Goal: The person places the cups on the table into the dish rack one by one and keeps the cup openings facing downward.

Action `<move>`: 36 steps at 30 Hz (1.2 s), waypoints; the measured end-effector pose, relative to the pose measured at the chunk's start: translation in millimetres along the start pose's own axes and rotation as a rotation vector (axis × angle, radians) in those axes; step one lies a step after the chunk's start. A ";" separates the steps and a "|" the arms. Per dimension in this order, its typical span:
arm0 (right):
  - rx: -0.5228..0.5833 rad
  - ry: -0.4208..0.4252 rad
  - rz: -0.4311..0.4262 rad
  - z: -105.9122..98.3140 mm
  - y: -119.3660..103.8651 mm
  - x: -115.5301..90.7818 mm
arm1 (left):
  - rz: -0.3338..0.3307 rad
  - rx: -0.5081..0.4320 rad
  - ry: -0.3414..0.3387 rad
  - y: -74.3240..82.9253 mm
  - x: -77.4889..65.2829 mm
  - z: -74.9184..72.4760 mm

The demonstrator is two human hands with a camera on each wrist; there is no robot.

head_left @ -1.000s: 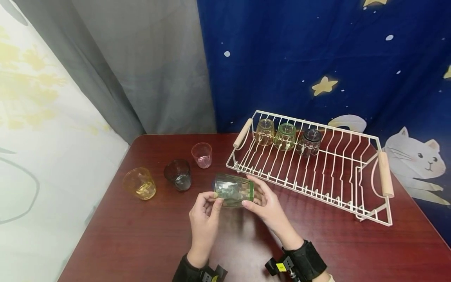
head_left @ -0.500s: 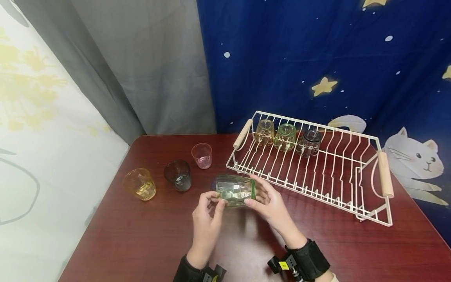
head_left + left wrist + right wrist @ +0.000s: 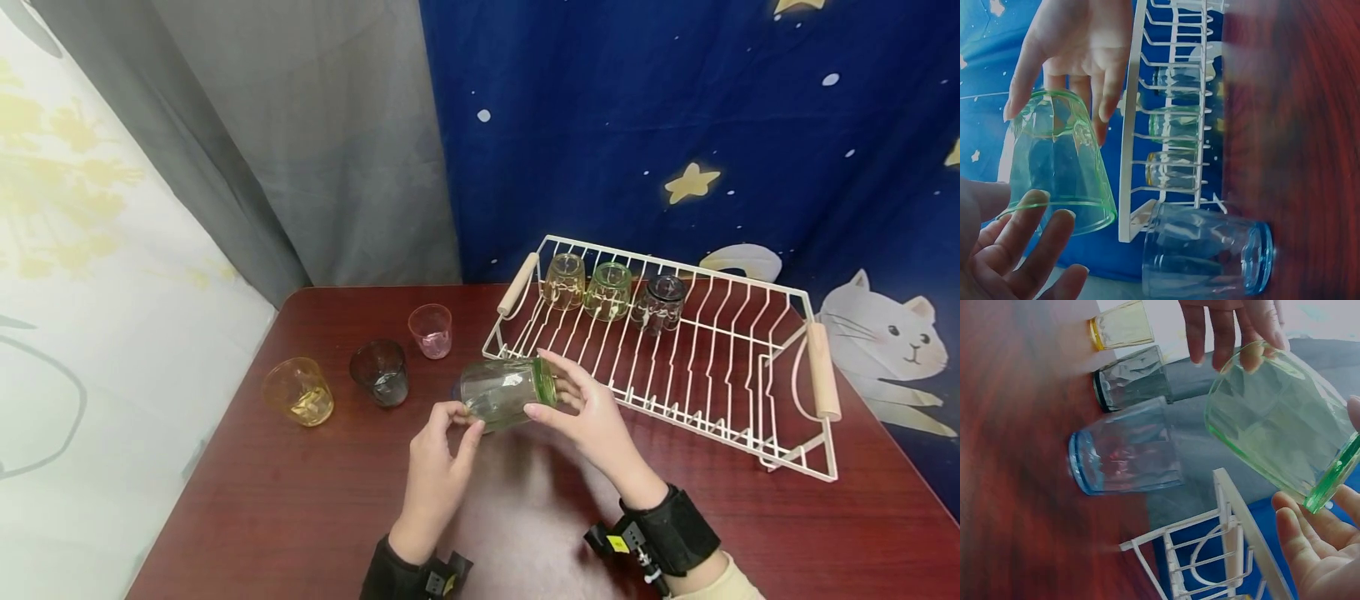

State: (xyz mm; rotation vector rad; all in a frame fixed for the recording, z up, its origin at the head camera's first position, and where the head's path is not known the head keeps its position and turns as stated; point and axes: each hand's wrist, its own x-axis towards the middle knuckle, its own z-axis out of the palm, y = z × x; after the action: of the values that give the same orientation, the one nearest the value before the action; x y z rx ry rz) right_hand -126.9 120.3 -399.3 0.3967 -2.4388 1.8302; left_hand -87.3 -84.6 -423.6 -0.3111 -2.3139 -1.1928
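A clear green drinking glass lies on its side in the air over the table, held between both hands. My left hand pinches its rim at the open end, fingers and thumb at the edge in the left wrist view. My right hand grips the thick green base from the other end. Close behind the green glass stands a blue glass, mostly hidden in the head view. Also upright on the table are a pink glass, a dark grey glass and a yellow glass.
A white wire dish rack with wooden handles stands at the back right. In its back left part, a yellowish glass, a green glass and a dark glass sit upside down. Curtains hang behind the table.
The base end of the green glass has swung up and slightly right, tilting the glass. My right hand has moved up and right with it; my left hand stays at the rim.
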 end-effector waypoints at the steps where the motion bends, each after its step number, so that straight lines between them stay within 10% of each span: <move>1: -0.022 -0.005 -0.004 -1.4 -1.7 1.4 | 0.010 0.011 -0.001 -0.5 0.7 -0.7; 24: -0.378 -0.014 -0.046 -44.5 -38.6 33.0 | 0.192 0.331 -0.139 -13.7 21.4 -24.7; 36: -0.608 0.036 -0.060 -84.4 -48.6 49.1 | 0.157 0.473 -0.166 -37.6 36.4 -46.9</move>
State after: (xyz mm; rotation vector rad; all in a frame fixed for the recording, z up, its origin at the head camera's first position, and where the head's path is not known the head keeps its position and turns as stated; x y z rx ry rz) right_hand -170.9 179.9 -319.2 0.3711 -2.7446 0.9785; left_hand -118.0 -145.7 -407.4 -0.4184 -2.5704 -0.5362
